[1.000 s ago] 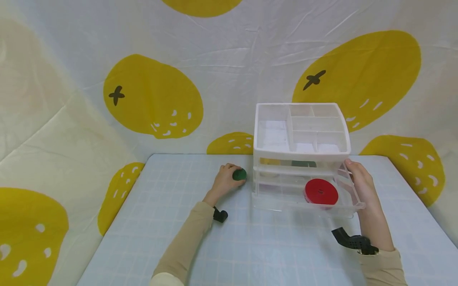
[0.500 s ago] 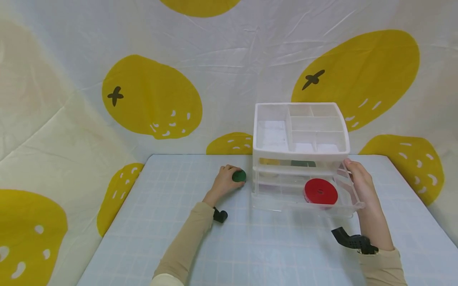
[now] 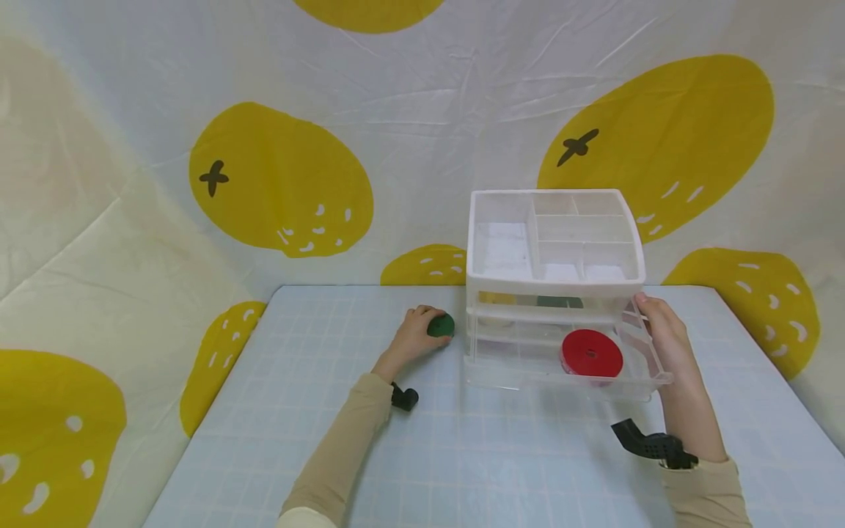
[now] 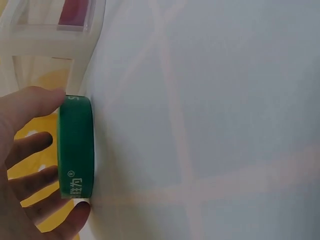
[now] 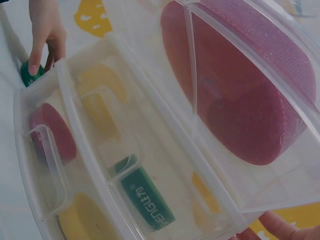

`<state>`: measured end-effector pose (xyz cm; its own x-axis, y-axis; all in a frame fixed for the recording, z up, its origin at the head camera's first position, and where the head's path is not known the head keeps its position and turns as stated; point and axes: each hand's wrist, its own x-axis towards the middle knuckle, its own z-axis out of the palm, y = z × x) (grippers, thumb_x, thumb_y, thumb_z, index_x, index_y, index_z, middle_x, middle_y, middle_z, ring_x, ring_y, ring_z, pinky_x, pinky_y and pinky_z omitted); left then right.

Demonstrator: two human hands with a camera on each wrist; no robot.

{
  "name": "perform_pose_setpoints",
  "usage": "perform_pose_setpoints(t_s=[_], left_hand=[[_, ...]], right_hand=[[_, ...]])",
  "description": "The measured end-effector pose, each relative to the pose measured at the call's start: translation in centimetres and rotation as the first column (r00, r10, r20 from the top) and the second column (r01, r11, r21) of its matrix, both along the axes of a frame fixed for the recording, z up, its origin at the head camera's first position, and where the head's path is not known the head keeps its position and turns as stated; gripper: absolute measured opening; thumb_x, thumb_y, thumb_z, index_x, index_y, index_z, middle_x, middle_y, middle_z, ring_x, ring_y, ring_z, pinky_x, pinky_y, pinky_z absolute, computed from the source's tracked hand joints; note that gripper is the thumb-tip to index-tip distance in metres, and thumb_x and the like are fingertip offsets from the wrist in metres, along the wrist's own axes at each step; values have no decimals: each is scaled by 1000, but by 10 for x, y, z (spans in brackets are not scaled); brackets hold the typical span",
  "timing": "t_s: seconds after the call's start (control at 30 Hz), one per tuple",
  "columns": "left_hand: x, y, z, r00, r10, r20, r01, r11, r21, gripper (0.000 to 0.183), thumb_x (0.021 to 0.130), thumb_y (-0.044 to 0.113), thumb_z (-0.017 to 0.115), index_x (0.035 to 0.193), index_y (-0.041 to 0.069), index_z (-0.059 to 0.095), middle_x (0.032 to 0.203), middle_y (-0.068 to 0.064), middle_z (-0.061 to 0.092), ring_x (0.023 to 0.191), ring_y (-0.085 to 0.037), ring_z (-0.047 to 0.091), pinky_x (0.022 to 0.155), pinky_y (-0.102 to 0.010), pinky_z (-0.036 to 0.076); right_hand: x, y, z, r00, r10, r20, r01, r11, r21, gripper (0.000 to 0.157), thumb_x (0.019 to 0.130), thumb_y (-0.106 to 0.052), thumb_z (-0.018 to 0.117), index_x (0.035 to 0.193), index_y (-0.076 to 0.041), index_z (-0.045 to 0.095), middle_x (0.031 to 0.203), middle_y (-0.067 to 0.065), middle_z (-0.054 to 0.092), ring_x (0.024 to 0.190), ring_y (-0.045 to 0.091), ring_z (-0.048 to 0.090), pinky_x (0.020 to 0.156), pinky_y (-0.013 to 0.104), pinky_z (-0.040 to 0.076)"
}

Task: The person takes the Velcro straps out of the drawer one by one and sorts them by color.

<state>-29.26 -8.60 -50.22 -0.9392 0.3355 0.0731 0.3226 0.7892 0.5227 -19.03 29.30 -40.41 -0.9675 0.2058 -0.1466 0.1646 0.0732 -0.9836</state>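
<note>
Left hand (image 3: 411, 339) pinching green roll (image 4: 76, 150), seemingly tape

We hold a green disc (image 3: 441, 325) in our left hand (image 3: 412, 336) on the pale blue checked tablecloth (image 3: 422, 469), just beside the white drawer organizer (image 3: 554, 284). Our right hand (image 3: 670, 341) touches its right side; a red disc (image 3: 591, 353) lies in the pulled-out clear drawer (image 3: 505, 375).
</note>
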Motion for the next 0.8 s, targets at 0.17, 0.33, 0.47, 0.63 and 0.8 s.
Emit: perform_pose_setpoints(t_s=[0.17,0.33,0.47,0.63,0.8], left_hand=[[4,-3,3,1000,-21,5,21,999,39,54,86,32,71,133,11,55,137,-15,51,123,-36,46,100,-49,45],[8,-7,4,999,-13,-33,15,998,54,49,87,29,69,132,12,56,136,-14,53,126,-34,47,104,-48,43],[14,-9,9,998,-5,-60,10,997,81,45,88,26,68,129,12,58,134,-13,55,123,-31,50,103,-47,44],[24,-10,19,995,-4,-100,16,992,128,40,90,24,66,127,10,60,132,-12,58,121,-30,53,102,-46,45],[38,-10,33,995,1,-105,17,986,167,39,91,25,64,127,10,61,130,-10,60,121,-28,55,103,-46,45]], right_hand=[[0,0,0,1000,1,-15,-1,1000,-4,40,93,-57,46,127,-36,41,116,-23,42,107,5,42,112,67,21],[1,0,0,1000,1,-26,-2,1000,-11,39,94,-56,46,127,-36,41,114,-23,42,105,4,43,112,66,20],[1,0,1,1000,1,-28,-2,1000,-20,38,94,-56,46,126,-35,42,114,-23,42,104,4,43,112,66,19],[0,0,1,1000,-2,-13,2,999,-33,41,93,-57,47,127,-36,41,114,-23,42,107,5,42,113,66,18],[1,0,-1,1000,8,-13,-8,1000,-23,45,93,-57,46,132,-35,38,119,-21,42,110,5,41,111,68,20]])
